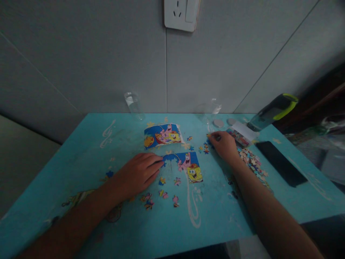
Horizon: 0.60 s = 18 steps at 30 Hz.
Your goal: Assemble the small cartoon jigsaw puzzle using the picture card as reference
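From our one jigsaw (188,163), one picture card (163,136) lay at eleven o'clock, left hand (141,171) nine, right hand (223,144) two; we couldn't tell grips.

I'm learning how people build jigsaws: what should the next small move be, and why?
Probably the right hand should bring a loose piece from beside it to the joined section: that section's lower left is unfilled, the left hand is at its left end, and the picture sheet above shows a similar scene for comparison.
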Available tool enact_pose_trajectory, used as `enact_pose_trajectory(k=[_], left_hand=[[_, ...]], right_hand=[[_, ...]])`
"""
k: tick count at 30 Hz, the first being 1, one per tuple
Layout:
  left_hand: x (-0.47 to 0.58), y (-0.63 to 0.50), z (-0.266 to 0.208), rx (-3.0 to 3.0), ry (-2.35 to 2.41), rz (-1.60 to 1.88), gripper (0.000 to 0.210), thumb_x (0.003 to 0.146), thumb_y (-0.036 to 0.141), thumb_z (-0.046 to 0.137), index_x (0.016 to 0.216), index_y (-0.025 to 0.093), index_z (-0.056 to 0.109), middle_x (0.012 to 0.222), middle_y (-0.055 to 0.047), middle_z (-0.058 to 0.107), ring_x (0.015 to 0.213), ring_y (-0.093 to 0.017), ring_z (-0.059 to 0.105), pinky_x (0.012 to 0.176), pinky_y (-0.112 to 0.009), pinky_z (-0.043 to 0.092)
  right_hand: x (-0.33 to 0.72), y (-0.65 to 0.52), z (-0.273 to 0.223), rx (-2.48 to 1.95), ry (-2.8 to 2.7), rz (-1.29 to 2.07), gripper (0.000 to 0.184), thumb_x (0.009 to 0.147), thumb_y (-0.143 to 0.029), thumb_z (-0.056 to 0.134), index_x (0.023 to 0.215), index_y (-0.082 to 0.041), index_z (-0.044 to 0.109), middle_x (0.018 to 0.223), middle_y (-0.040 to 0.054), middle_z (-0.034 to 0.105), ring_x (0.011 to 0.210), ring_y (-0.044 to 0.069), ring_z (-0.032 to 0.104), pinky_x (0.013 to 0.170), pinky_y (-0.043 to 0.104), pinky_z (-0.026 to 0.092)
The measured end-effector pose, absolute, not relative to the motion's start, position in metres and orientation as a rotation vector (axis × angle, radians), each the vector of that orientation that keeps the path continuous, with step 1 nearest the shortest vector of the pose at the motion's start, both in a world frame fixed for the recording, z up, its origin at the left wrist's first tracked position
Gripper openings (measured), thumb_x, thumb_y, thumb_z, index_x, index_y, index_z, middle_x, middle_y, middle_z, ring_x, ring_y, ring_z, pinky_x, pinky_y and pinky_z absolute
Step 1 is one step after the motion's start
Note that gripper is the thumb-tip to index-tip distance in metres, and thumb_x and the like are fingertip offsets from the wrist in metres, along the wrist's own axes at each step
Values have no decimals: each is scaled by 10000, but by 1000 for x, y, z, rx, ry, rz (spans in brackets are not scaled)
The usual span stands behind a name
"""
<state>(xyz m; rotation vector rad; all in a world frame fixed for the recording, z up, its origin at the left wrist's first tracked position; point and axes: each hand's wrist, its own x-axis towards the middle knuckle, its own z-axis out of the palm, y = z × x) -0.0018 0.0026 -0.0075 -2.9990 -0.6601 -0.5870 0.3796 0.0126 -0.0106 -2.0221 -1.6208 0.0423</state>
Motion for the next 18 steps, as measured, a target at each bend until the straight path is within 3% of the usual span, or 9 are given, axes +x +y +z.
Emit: enact_pose_trajectory(k=[6,13,18], left_hand=[[0,1,-2,-3013,-663,-587,289,1025,214,488,1227,151,686,1210,-114,682,1091,-246,637,943,-461,558],[-2,2,-5,-3045,-690,-531,302,1016,228,530,1284,159,651,1261,-108,663,1145,-255,616,993,-472,533],[-1,1,-4,-3041,-689,-534,302,1000,216,551,1274,148,658,1260,-117,667,1157,-267,619,1002,-478,529]], right_hand=[[366,5,7,-1905,-1618,217,277,898,-391,634,949,-154,768,826,76,760,722,200,673,689,309,494],[320,-43,35,-1406,-2014,1130,187,913,-385,670,940,-241,786,885,-6,776,765,146,680,700,248,527],[308,-52,36,-1329,-2141,1257,168,933,-333,654,962,-253,799,881,-14,764,761,143,673,717,258,537]])
